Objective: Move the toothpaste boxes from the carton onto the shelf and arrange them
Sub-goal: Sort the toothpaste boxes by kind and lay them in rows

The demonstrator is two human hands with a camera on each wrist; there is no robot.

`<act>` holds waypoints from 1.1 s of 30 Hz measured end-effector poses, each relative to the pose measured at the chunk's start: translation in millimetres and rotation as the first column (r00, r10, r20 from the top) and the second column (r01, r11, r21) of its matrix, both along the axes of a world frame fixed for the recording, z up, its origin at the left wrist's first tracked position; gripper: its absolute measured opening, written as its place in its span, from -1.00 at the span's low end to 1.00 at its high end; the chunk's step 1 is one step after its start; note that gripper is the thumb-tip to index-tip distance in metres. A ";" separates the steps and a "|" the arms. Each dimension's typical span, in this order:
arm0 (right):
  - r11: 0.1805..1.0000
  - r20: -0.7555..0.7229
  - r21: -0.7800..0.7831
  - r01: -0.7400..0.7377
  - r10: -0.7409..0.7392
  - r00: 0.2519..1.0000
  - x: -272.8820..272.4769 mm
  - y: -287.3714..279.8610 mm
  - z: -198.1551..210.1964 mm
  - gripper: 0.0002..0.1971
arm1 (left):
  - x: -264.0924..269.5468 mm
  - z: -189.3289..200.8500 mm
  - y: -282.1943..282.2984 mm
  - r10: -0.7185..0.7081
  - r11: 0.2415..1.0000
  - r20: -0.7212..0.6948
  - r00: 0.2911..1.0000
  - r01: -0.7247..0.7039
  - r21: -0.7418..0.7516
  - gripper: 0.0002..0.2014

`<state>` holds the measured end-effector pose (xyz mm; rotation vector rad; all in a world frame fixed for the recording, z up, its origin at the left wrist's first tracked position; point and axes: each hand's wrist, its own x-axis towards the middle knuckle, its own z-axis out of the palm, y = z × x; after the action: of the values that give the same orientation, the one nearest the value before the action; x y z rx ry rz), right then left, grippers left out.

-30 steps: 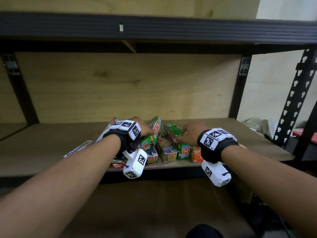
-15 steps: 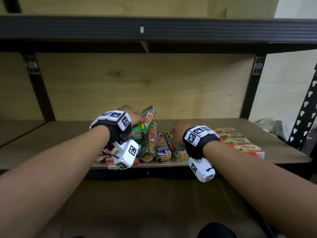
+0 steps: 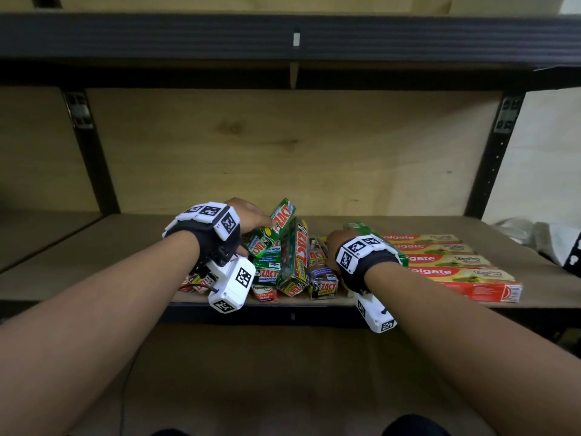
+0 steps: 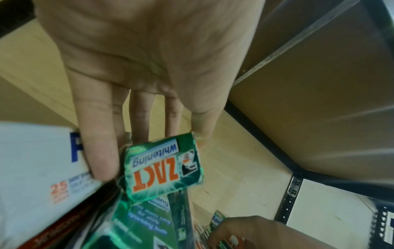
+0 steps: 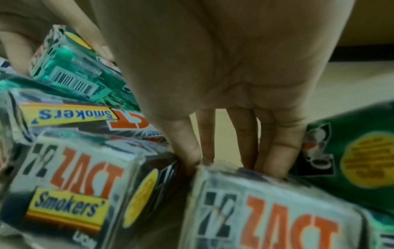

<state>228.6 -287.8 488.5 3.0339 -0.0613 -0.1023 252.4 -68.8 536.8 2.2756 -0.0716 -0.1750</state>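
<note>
At the front edge of the shelf (image 3: 94,247), near its middle, a jumble of toothpaste boxes (image 3: 294,262) lies heaped, most of them pointing front to back. The left hand (image 3: 248,215) is at the left of the heap and grips a green Zact box (image 4: 164,166) that tilts up toward the back panel (image 3: 283,146); in the left wrist view the thumb and fingers (image 4: 98,139) pinch its end between them, with the printed end flap facing the camera. Just left of that hand lies a white box (image 4: 32,160) with blue lettering. The right hand (image 3: 338,242) is at the right of the heap, and in the right wrist view its straight fingers (image 5: 279,148) point down and press behind the far end of a grey Zact Smokers box (image 5: 266,210), so it holds nothing closed in its fist. A second Smokers box (image 5: 70,185) lies just to the left of that one, and a green box (image 5: 351,160) leans against the little finger side. To the right of the heap, toward the right edge of the shelf, red Colgate boxes (image 3: 449,269) lie flat side by side in a neat row, their long sides parallel to the front edge. Beyond the right upright (image 3: 490,158) some white cloth (image 3: 528,231) shows.
</note>
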 end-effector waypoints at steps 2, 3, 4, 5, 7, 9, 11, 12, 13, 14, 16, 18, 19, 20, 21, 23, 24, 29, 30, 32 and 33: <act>0.999 0.014 0.046 0.028 -0.029 0.999 3.6 3.1 2.1 -0.86 | 0.8 -1.7 -0.2 0.002 1.000 0.007 1.000 -0.002 -0.007 -0.63; 0.998 0.011 0.054 0.032 -0.033 0.999 8.0 4.2 2.3 -0.84 | 2.0 -3.5 -0.3 0.005 1.000 0.020 1.000 -0.005 -0.018 -0.64; 0.998 0.005 0.057 0.029 -0.030 1.000 12.6 4.5 1.3 -0.84 | 2.9 -5.7 0.0 0.013 1.000 0.040 0.999 -0.012 -0.027 -0.66; 0.998 -0.010 0.058 0.032 -0.031 0.999 16.2 5.4 0.4 -0.85 | 4.6 -8.6 0.4 0.022 0.999 0.073 0.997 -0.020 -0.025 -0.69; 0.998 -0.017 0.052 0.044 -0.043 0.999 29.1 2.7 -5.5 -0.84 | 7.7 -13.3 1.1 0.038 0.999 0.137 0.990 -0.037 -0.012 -0.71; 0.995 -0.030 0.075 0.061 -0.059 0.998 41.0 -2.3 -13.5 -0.84 | 8.6 -15.1 1.5 0.059 0.997 0.142 0.988 -0.052 -0.052 -0.75; 0.996 -0.056 0.062 0.071 -0.067 0.996 35.4 -1.2 -10.2 -0.85 | 7.6 -14.6 2.6 0.076 0.994 0.127 0.989 -0.065 -0.092 -0.79; 0.995 -0.037 0.040 0.089 -0.088 0.995 45.0 -8.1 -15.8 -0.84 | 6.9 -14.2 3.3 0.079 0.993 0.130 0.988 -0.066 -0.101 -0.80; 0.995 0.007 0.063 0.079 -0.080 0.997 55.3 -16.4 -22.7 -0.83 | 6.1 -13.1 4.2 0.083 0.992 0.136 0.987 -0.068 -0.110 -0.81; 0.994 0.025 0.070 0.078 -0.080 0.996 54.9 -19.3 -21.0 -0.78 | 5.2 -11.6 5.6 0.088 0.991 0.145 0.985 -0.071 -0.117 -0.81; 0.983 0.092 0.155 0.094 -0.109 0.990 36.1 -11.6 -2.9 -0.67 | 2.4 -6.7 8.6 0.101 0.988 0.170 0.980 -0.079 -0.129 -0.80; 0.976 0.143 0.199 0.086 -0.116 0.983 10.0 -0.3 20.4 -0.71 | -0.6 -0.9 13.7 0.115 0.987 0.193 0.974 -0.090 -0.136 -0.79; 0.973 0.163 0.217 0.079 -0.116 0.980 -0.9 5.3 31.4 -0.71 | -2.5 2.2 16.8 0.121 0.985 0.196 0.973 -0.093 -0.146 -0.78; 0.969 0.191 0.238 0.065 -0.112 0.975 -8.2 7.1 40.2 -0.69 | -3.9 5.1 20.4 0.123 0.983 0.197 0.973 -0.092 -0.158 -0.76; 0.965 0.209 0.256 0.061 -0.117 0.971 -15.7 10.1 49.8 -0.68 | -4.2 7.0 24.7 0.125 0.982 0.204 0.971 -0.092 -0.164 -0.71; 0.942 0.222 0.334 0.032 -0.112 0.969 -22.2 18.4 58.8 -0.68 | -1.1 8.8 35.2 0.138 0.981 0.232 0.963 -0.100 -0.169 -0.60; 0.934 0.211 0.355 0.025 -0.106 0.972 -23.9 22.7 63.7 -0.67 | 1.2 9.0 41.4 0.148 0.979 0.244 0.958 -0.106 -0.175 -0.58; 0.885 0.177 0.463 -0.039 -0.049 0.983 -28.9 53.7 77.9 -0.71 | -3.4 15.2 72.0 0.201 0.968 0.271 0.941 -0.149 -0.200 -0.76; 0.868 0.163 0.494 -0.052 -0.033 0.986 -26.3 60.2 78.0 -0.73 | -2.7 14.8 79.3 0.218 0.965 0.278 0.936 -0.163 -0.206 -0.78; 0.816 0.161 0.571 -0.089 -0.004 0.987 -22.3 76.2 78.5 -0.75 | -2.5 13.3 93.5 0.255 0.957 0.294 0.921 -0.197 -0.214 -0.84; 0.788 0.169 0.606 -0.106 0.003 0.986 -19.3 85.4 78.4 -0.76 | -1.4 11.2 101.0 0.268 0.955 0.301 0.915 -0.211 -0.209 -0.87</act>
<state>209.3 -202.3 567.0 3.6937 0.0641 0.1645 251.0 32.2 548.1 2.0971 0.0211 0.3299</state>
